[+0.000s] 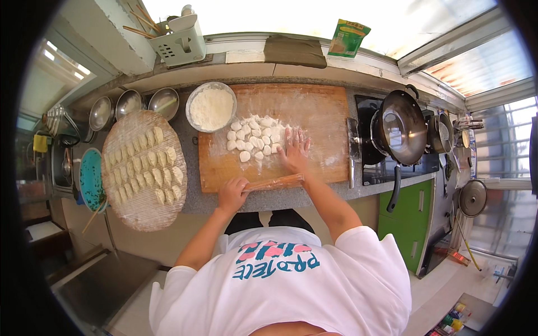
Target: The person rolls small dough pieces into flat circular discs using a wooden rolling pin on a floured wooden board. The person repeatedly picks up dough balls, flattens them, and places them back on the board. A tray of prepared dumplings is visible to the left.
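**Hands at floured board: one on rolling pin, one flat by dough pieces**

Left hand (232, 193) closed around the left end of a wooden rolling pin (276, 182), which lies along the near edge of the wooden cutting board (319, 112). Right hand (295, 151) open, fingers spread, palm down on the floured board, holding nothing, just right of a cluster of small white dough pieces (252, 137); whether fingertips touch the nearest pieces cannot tell. The right forearm crosses over the pin's right end.

The board sits on a grey stone surface (193, 168). Behind the board's left corner, touching or just beside it, a round metal bowl of flour (210, 106). Left of the board, a round woven tray (140, 213) carries rows of folded dumplings (147, 168). A teal plate (89, 179) pokes out from under the tray's left side, chopsticks near it. Three empty metal bowls (129, 103) line up behind the tray. Right of the board: a dark wok (402, 126) on a black stove, a smaller pot further right. On the window ledge, a pale utensil caddy (180, 42), a brown cloth (295, 51), a green packet (347, 38). White printed t-shirt in the foreground.
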`<state>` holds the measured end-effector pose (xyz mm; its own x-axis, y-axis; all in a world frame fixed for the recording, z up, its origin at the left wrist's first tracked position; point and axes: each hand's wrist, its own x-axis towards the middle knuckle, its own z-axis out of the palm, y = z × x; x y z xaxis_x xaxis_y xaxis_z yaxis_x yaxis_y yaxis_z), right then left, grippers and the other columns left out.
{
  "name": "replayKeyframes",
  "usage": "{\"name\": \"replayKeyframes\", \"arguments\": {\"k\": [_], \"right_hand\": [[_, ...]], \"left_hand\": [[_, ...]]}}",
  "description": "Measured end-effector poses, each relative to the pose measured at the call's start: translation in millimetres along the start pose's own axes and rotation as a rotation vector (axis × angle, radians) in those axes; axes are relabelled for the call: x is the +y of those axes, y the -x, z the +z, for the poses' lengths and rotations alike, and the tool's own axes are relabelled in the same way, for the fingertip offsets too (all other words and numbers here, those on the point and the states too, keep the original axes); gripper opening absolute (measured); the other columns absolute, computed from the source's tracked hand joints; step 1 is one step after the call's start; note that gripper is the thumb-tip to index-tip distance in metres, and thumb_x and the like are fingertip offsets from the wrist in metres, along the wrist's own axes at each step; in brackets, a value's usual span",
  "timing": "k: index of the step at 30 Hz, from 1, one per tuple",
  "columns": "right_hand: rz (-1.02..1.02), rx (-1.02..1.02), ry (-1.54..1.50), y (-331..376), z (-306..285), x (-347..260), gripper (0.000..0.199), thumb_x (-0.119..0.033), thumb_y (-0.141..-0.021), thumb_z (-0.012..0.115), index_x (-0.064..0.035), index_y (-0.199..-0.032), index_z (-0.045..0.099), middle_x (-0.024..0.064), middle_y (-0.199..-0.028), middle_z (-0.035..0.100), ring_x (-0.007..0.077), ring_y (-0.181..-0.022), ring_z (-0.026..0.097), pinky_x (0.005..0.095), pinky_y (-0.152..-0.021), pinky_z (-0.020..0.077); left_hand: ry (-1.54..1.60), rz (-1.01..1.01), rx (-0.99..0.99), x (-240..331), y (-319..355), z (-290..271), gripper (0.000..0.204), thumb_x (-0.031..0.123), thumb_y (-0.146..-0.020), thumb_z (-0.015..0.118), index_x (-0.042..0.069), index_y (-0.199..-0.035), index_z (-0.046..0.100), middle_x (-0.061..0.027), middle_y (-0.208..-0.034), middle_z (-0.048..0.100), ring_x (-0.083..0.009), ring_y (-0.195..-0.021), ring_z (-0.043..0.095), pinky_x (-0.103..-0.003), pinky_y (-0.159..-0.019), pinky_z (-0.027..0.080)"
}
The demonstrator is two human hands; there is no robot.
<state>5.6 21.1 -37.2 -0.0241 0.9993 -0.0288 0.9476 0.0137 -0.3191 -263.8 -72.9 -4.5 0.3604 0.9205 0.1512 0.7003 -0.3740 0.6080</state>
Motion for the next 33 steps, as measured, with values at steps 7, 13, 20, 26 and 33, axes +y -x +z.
{"name": "replayKeyframes", "arguments": {"k": [7,13,20,26,33], "right_hand": [[0.096,-0.155,-0.881,-19.3,-18.9,109.6,0.043,-0.027,-0.1,0.062,-0.0064,-0.138,0.06,0.0152,-0.138,0.06,0.0196,-0.116,0.061,0.0353,-0.101,0.0459],[-0.163,-0.357,-0.455,5.8,-47.2,66.9,0.022,-0.012,-0.086,0.072,-0.0066,-0.107,0.074,0.0148,-0.101,0.066,0.0308,-0.089,0.066,0.0418,-0.081,0.0529],[-0.134,-0.315,-0.292,17.4,-69.2,57.6,0.024,-0.021,-0.089,0.069,-0.0066,-0.109,0.072,0.0162,-0.112,0.065,0.0375,-0.104,0.064,0.0456,-0.09,0.0516],[-0.36,-0.031,0.09,39.7,-45.6,83.8,0.053,-0.036,-0.098,0.055,-0.0096,-0.144,0.053,0.0164,-0.153,0.047,0.0319,-0.148,0.035,0.0548,-0.121,0.0246],[-0.287,0.033,0.023,-47.5,-44.6,46.6,0.065,-0.036,-0.099,0.053,-0.0064,-0.156,0.038,0.0177,-0.163,0.033,0.0339,-0.153,0.025,0.0581,-0.124,0.0159]], "left_hand": [[-0.053,-0.034,0.005,33.7,1.7,19.5,0.029,0.011,-0.073,0.076,0.011,-0.101,0.07,-0.0041,-0.1,0.067,-0.027,-0.097,0.065,-0.042,-0.079,0.053],[-0.122,-0.021,-0.024,55.3,-0.9,38.8,0.029,0.012,-0.074,0.077,0.012,-0.103,0.07,-0.0014,-0.104,0.067,-0.0238,-0.103,0.064,-0.04,-0.083,0.051],[-0.222,-0.131,-0.031,77.2,-16.8,55.9,0.041,0.016,-0.076,0.079,0.014,-0.116,0.069,0.0001,-0.118,0.064,-0.0218,-0.112,0.061,-0.039,-0.086,0.05],[-0.291,-0.269,0.077,86.6,-29.8,105.0,0.074,0.031,-0.087,0.073,0.011,-0.152,0.044,-0.0103,-0.163,0.034,-0.0317,-0.145,0.038,-0.049,-0.115,0.036],[-0.462,-0.392,0.245,62.3,-103.7,80.7,0.083,0.045,-0.095,0.061,0.01,-0.161,0.027,-0.0186,-0.168,0.017,-0.0389,-0.156,0.011,-0.057,-0.125,0.011]]}}
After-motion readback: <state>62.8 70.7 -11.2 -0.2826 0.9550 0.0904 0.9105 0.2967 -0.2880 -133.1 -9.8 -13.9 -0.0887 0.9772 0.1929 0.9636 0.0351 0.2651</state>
